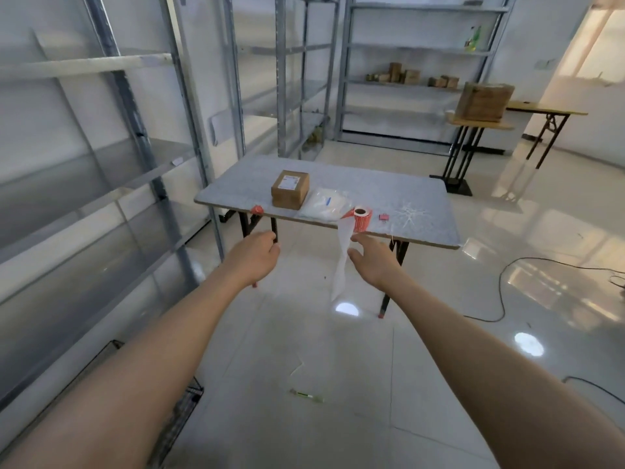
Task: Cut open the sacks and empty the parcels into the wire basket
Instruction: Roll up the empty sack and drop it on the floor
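Observation:
Both my arms stretch forward toward a grey folding table (389, 194). My left hand (257, 253) is curled, fingers closed, holding nothing that I can see. My right hand (370, 257) is open with fingers apart, just below the table's front edge, beside a white strip (341, 262) hanging from a red label roll (362, 218). On the table stand a brown cardboard parcel (290, 189) and a flat white plastic bag (326, 203). A black wire basket (179, 411) shows on the floor at lower left, mostly hidden behind my left arm.
Metal shelving (142, 137) lines the left side and the back wall. White cable ties (411, 214), a small red object (383, 217) and a red item (257, 209) lie on the table. A pen-like object (306, 396) and black cables (504, 299) lie on the tiled floor.

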